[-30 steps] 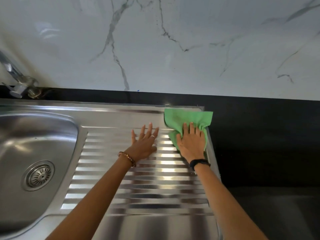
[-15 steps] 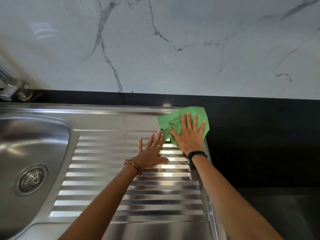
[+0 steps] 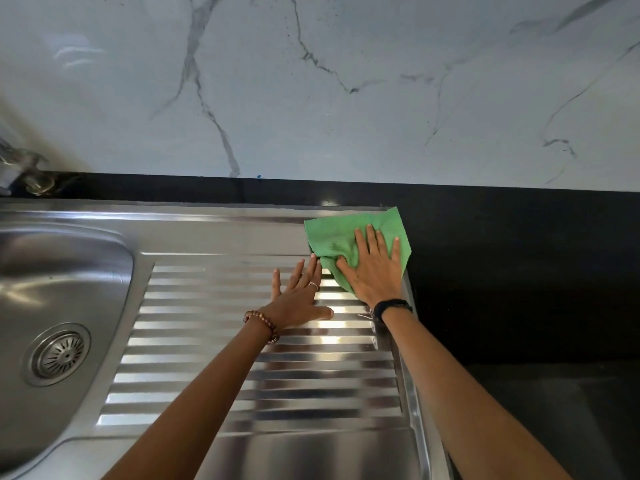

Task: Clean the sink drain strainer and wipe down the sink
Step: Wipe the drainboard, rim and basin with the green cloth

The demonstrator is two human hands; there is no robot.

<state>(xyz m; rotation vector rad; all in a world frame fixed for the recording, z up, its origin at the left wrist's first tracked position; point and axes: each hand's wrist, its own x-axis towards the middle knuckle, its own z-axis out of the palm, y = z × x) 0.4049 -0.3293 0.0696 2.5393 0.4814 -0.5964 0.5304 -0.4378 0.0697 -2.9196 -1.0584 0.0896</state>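
Nearest the camera, both forearms reach out over the ribbed draining board (image 3: 263, 368) of the steel sink, whose grooves slope toward the basin (image 3: 59, 271) on the left so that water runs off that way.

The left hand (image 3: 298, 299) lies flat on the ribs, fingers (image 3: 294, 277) straight and slightly fanned, holding nothing. It seems placed there as a prop, taking the person's weight while the other arm reaches to the far corner.

Just beyond it, the right hand (image 3: 375, 268) presses down on a green cloth (image 3: 332, 237), fingers spread wide and straight over it rather than curled round it. A flat palm like this likely keeps the cloth broad against the metal, so each pass covers more surface. The cloth sits at the back right corner of the draining board, its far edge reaching the sink's rim where it meets the black table (image 3: 519, 271). Judging from this, the wiping of the sink is in hand.

To the left, low in the basin, the drain strainer (image 3: 59, 355) sits seated in its hole, well apart from both hands.

Farther back, part of the tap (image 3: 24, 168) shows at the left edge, blurred, below the marble-patterned wall (image 3: 346, 81).
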